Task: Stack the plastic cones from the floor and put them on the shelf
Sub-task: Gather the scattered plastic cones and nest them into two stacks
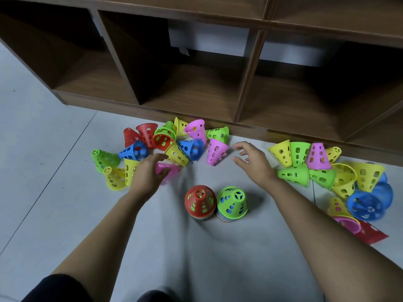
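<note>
Several perforated plastic cones in red, green, yellow, blue and pink lie scattered on the grey floor in front of a brown wooden shelf. Two upright stacks stand between my arms, one topped by a red cone, the other by a green cone. My left hand closes around a blurred pink cone at the edge of the left pile. My right hand hovers with fingers spread, holding nothing, just right of a standing pink cone.
The shelf has open lower cubbies right behind the cones. A second pile of cones lies to the right, along with a flat red piece. Bare floor shows at the left.
</note>
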